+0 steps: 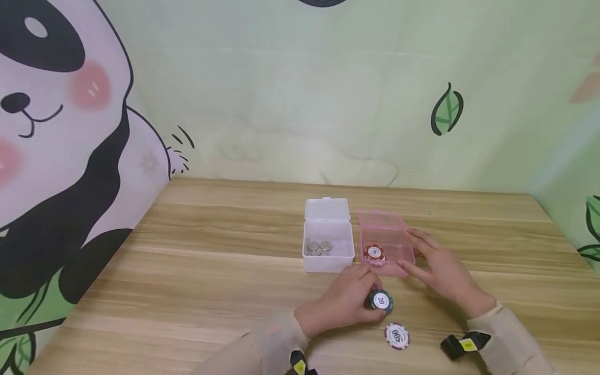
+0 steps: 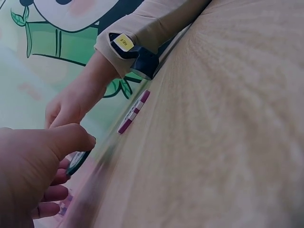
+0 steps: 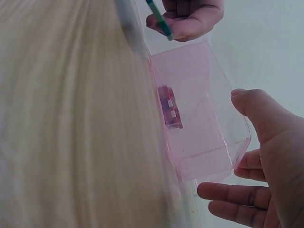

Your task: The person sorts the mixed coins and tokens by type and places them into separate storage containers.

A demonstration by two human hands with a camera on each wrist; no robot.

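Observation:
Between thumb and fingers my left hand (image 1: 339, 297) pinches a dark green poker chip (image 1: 381, 300) marked 20, tilted just in front of the pink box. The chip's green edge (image 3: 159, 20) also shows in the right wrist view. My right hand (image 1: 442, 273) holds the right side of the clear pink plastic box (image 3: 192, 99), thumb at the front and fingers round the back corner. Its lid is up, and red-and-white poker chips (image 1: 375, 253) lie inside at the left. A white and purple poker chip (image 1: 397, 336) marked 500 lies flat on the table below my left hand.
Left of the pink box stands a white plastic box (image 1: 329, 264) with its lid raised and several silver coins (image 1: 314, 247) inside. The wooden table (image 1: 211, 291) meets a printed panda backdrop (image 1: 281, 104) at the back.

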